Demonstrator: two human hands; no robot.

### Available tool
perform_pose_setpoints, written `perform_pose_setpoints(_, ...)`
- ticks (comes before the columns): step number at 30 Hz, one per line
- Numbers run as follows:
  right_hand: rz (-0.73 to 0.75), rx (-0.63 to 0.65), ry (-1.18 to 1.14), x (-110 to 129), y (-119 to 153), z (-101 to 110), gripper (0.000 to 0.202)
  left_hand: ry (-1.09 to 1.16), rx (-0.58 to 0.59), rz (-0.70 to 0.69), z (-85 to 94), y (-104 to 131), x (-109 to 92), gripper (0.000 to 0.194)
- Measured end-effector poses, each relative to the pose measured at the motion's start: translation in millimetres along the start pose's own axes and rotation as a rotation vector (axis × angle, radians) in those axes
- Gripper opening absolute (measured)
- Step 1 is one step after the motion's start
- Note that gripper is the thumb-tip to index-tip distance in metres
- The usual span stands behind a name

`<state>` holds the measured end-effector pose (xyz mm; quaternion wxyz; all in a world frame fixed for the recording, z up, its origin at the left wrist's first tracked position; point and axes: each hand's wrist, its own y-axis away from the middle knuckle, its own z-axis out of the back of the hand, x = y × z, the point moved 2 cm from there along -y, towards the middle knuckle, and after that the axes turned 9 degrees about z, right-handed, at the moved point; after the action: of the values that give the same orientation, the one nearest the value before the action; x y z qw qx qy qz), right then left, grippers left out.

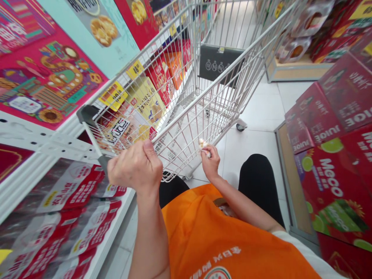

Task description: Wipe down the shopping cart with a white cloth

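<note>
My left hand (136, 166) is wrapped round the near corner of a metal shopping cart (203, 101), at the end of its handle bar. The cart's wire basket holds nothing that I can make out; boxes show through its left side. Low by the cart's right side, my right hand (211, 162) is closed on a small crumpled whitish wad (203, 143), perhaps tissue or cloth. The wad is close to the lower wires; whether it touches them I cannot tell.
Shelves of snack boxes (149, 101) and yellow price tags (114, 95) run along the left. Below them lie red-labelled bottle packs (87, 228). Red drink cartons (334, 170) are stacked on a low platform at the right. A cart wheel (241, 126) rests on the tiled floor (258, 141).
</note>
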<state>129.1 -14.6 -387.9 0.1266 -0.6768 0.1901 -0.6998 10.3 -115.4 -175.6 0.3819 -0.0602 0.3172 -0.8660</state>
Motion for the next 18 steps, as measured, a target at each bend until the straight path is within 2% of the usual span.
perform_pose_setpoints(3, 0.167, 0.018, -0.013, 19.5, -1.2, -3.7, 0.007, 0.008, 0.007, 0.004, -0.4, 0.4, 0.1, 0.042)
perform_pose_setpoints(5, 0.214, 0.056, -0.010, 25.4, -3.6, -11.9, 0.008, 0.017, 0.017, 0.004, -0.1, 0.6, -0.4, 0.041)
perform_pose_setpoints(8, 0.231, 0.087, 0.004, 16.8, -1.7, -21.0, 0.011, 0.028, 0.015, 0.000, 0.7, 0.6, -1.0, 0.041)
perform_pose_setpoints(12, 0.206, 0.134, 0.028, 0.1, 6.2, -20.9, 0.013, 0.029, 0.006, -0.013, 0.2, 0.2, -0.7, 0.041)
perform_pose_setpoints(15, 0.189, 0.121, 0.036, 4.9, 2.2, -20.6, 0.013, 0.029, 0.003, -0.014, -0.6, 0.5, -0.4, 0.040)
perform_pose_setpoints(18, 0.247, 0.101, 0.018, 13.1, -5.6, -23.3, 0.012, 0.034, -0.010, -0.010, 0.1, 0.9, -1.4, 0.039)
